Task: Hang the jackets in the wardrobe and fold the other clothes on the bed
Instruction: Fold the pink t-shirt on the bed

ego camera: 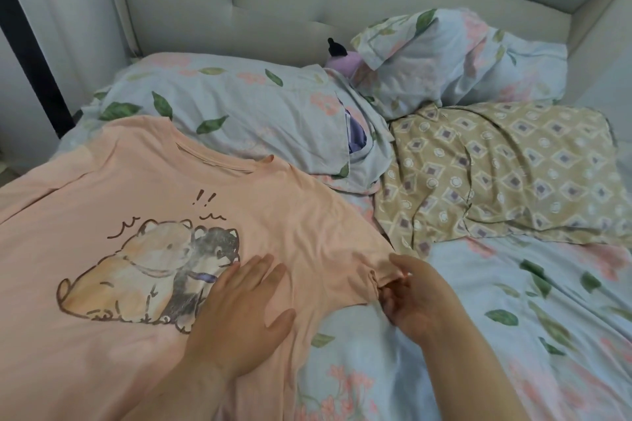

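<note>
A peach T-shirt (143,202) with a print of two dogs lies spread, front side up, on the bed (496,335), under and to the left of the hands. The left hand (239,311) lies flat on the shirt just beside the print, its fingers stretched and a little apart, holding nothing. The right hand (420,297) is just to the right of it, at the edge of the shirt, and its fingers are closed in a pinch on the bunched end of the right sleeve (372,267). The bed sheet is light blue with green leaves and pink flowers. Beyond the hands, a long pillow (239,102) in the same cloth lies near the shirt collar, and a second such pillow (455,58) leans in the far right corner. In front of that one lies a beige pillow (513,178) with a diamond pattern. Between the two blue pillows a small purple thing (342,60) shows, too hidden to name. A pale padded headboard (273,0) closes the far side.
</note>
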